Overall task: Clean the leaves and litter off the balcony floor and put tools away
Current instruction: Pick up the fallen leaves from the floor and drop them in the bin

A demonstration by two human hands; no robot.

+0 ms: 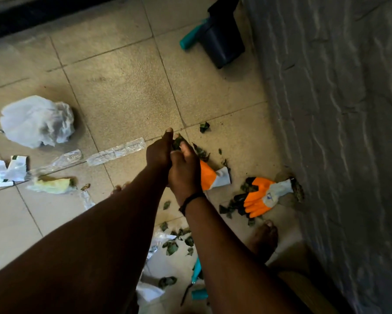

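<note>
My left hand [158, 152] and my right hand [185, 171] are pressed together above the tiled floor [122, 91], both closed around a clump of dry green leaves [178, 141]. More leaves [203, 152] lie scattered just beyond my hands, and another patch of leaves [174, 242] lies near my right forearm. One orange-and-grey glove [214, 176] lies partly hidden under my right hand. A second glove [262, 197] rests on leaves by the wall. Litter to the left includes a crumpled white plastic bag [37, 121], clear wrappers [115, 151] and torn paper [8, 171].
A dark dustpan [222, 39] with a teal handle [189, 38] stands at the top by the grey textured wall [337, 132]. A teal-handled tool [196, 277] lies low between my arms. My bare foot [265, 239] stands by the wall. A dark threshold [43, 12] runs along the top left.
</note>
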